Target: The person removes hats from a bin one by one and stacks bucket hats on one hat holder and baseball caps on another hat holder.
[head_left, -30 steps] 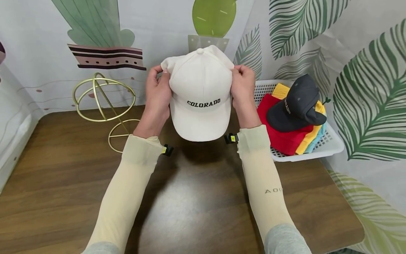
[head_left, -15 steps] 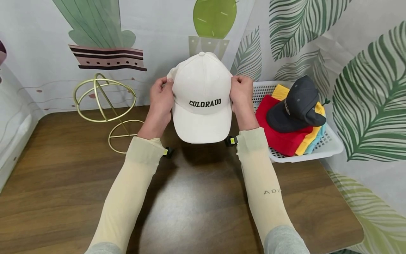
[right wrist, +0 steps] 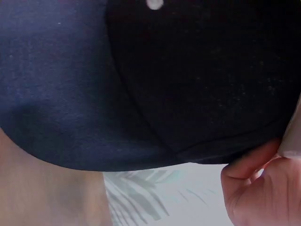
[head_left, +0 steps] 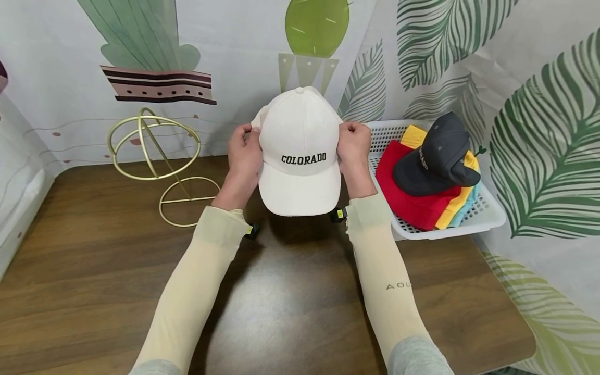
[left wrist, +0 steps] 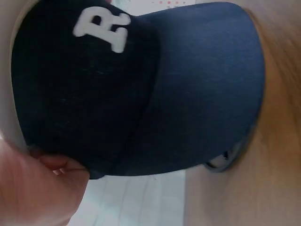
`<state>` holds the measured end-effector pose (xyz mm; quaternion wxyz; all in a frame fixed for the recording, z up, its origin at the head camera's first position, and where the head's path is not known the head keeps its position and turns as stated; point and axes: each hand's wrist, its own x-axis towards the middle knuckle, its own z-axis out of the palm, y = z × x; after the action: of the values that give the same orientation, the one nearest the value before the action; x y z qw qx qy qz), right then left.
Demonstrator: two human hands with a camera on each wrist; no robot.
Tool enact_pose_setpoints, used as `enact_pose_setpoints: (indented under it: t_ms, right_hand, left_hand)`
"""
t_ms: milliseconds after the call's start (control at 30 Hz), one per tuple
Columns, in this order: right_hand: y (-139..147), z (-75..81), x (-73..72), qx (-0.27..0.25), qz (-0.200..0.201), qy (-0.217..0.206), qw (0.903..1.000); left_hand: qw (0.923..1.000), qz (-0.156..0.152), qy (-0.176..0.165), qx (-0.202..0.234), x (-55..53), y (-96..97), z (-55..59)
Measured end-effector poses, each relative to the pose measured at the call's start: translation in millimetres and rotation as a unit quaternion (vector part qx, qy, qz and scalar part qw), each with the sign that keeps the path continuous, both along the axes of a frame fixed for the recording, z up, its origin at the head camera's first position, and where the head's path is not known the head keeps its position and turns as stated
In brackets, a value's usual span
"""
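Note:
A white baseball cap [head_left: 300, 135] lettered "COLORADO" is held up over the back of the table, brim downward, front facing me. My left hand [head_left: 245, 152] pinches its left side between thumb and fingers. The right hand [head_left: 353, 147] pinches the opposite side. In the left wrist view, a navy baseball cap [left wrist: 94, 94] with a white letter R fills most of the picture, a strip of pale fabric along its edge. The right wrist view shows the navy cap [right wrist: 188, 84] too, beside the fingers. The head view does not show it; the white cap covers that spot.
Left of the hands stands a gold wire hat stand [head_left: 154, 143]. On the right, a white plastic basket [head_left: 489, 211] holds a dark cap [head_left: 438, 156] over a red cloth [head_left: 412, 203] with yellow and blue pieces. A patterned curtain [head_left: 244, 47] hangs behind the wooden table [head_left: 281, 291].
The white cap has come down a little and its crown has filled out. Both hands have moved down with it and closer together, the left one shifting rightward.

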<state>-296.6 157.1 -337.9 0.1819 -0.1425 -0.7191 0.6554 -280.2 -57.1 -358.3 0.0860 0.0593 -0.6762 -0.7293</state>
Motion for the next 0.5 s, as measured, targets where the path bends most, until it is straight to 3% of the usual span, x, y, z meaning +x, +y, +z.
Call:
enact_pose_setpoints:
  t_ms: [500]
  right_hand:
    - [-2,-16.7,-3.7,0.062,-0.045,-0.002,0.9971]
  left_hand:
    - [0.9977,0.021,0.006,-0.064,-6.5,-0.5,-21.5]
